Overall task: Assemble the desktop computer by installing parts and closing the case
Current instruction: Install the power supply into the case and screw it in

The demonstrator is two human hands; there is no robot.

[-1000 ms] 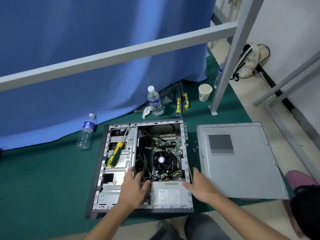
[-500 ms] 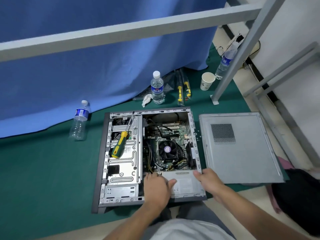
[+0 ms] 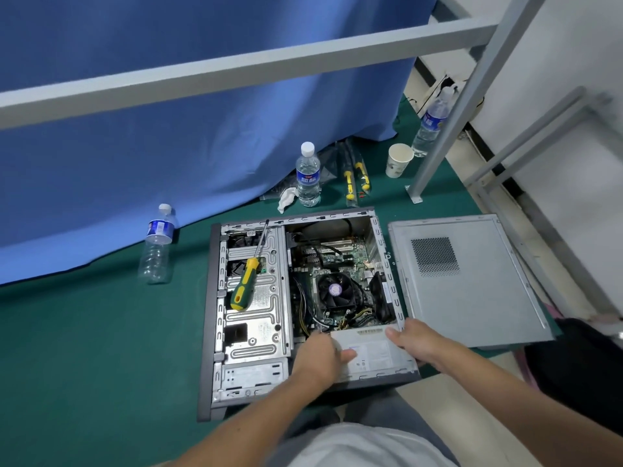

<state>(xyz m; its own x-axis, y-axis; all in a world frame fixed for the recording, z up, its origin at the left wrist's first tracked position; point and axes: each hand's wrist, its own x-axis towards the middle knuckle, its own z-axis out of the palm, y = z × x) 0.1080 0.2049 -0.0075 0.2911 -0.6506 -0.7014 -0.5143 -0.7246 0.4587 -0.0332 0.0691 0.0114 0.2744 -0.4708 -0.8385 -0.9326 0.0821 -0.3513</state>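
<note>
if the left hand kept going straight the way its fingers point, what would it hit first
Most likely the bundle of cables beside the cooling fan. The left hand rests on the power supply, fingers aimed up the picture into the case; depth is unclear.

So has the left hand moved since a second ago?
Yes. The left hand has shifted right along the computer case, from the drive cage edge onto the power supply, towards the right hand.
</note>
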